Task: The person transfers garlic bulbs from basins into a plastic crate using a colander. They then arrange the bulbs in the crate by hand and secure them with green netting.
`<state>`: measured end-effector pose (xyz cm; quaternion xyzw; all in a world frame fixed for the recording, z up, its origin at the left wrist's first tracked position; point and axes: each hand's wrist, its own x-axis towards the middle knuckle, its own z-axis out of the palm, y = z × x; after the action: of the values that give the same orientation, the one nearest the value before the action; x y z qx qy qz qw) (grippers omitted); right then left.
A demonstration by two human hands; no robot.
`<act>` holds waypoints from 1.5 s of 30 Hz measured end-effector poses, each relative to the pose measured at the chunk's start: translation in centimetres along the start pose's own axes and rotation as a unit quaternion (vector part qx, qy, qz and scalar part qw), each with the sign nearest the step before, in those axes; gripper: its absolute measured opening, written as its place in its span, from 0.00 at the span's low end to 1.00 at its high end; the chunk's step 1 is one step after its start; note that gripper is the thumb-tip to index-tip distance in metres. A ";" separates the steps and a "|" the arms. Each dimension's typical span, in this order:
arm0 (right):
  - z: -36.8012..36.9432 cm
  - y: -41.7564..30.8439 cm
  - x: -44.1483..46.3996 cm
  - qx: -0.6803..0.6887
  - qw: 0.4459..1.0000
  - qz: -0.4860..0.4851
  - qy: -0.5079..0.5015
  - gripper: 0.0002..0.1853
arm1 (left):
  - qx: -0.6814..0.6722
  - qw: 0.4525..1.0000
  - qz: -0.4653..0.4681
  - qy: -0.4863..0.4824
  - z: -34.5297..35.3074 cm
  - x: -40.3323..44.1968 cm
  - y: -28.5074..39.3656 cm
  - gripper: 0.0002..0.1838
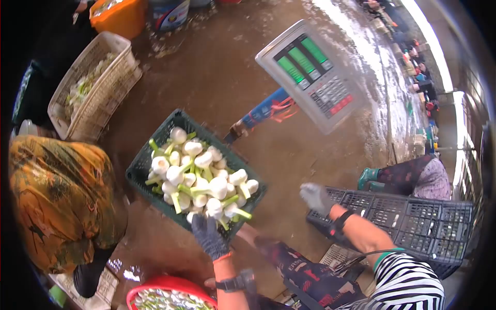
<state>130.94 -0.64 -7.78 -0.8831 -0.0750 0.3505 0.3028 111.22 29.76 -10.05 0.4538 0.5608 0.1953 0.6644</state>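
one green crate [138, 175] sits left of the middle of the view, with its long axis slanting from upper left down to lower right, and it is heaped with white garlic bulbs [200, 183]. their green stems point several ways, a few toward the lower right. there are more than twenty bulbs, but they overlap too much for an exact count. the left hand [209, 237], in a dark glove, is at the crate's near long side, its fingers reaching over the rim by the lowest bulbs; whether they grip the rim or a bulb i cannot tell. the right hand [316, 199], in a pale glove, is well apart from the crate, near the dark crates [392, 212] on the right; it is blurred, so i cannot tell how its fingers stand. beyond the green crate is one scale display [312, 77] with three green windows, on one blue-wrapped post [266, 109]. one pale crate [103, 111] and one orange tub [121, 19] are at the upper left, and one red basin [164, 281] of bulbs is at the bottom. one person in patterned clothing [62, 196] is at the left.
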 end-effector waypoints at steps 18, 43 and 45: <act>3.3 -3.6 -3.0 -0.184 0.979 -0.002 -0.083 0.19 | -0.016 1.000 -0.023 0.013 -5.0 -2.1 -3.3 0.16; 14.5 -12.2 6.2 0.108 0.990 0.080 -0.052 0.09 | 0.489 0.867 0.049 0.085 -5.7 3.2 -2.6 0.19; 14.5 -11.2 6.4 0.129 0.989 0.053 -0.038 0.09 | 0.447 0.872 0.179 0.083 -4.9 5.0 -1.3 0.19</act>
<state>126.92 17.56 -13.14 -0.8251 0.0060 0.4061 0.3927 107.83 34.82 -13.80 0.7774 0.5502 0.0763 0.2951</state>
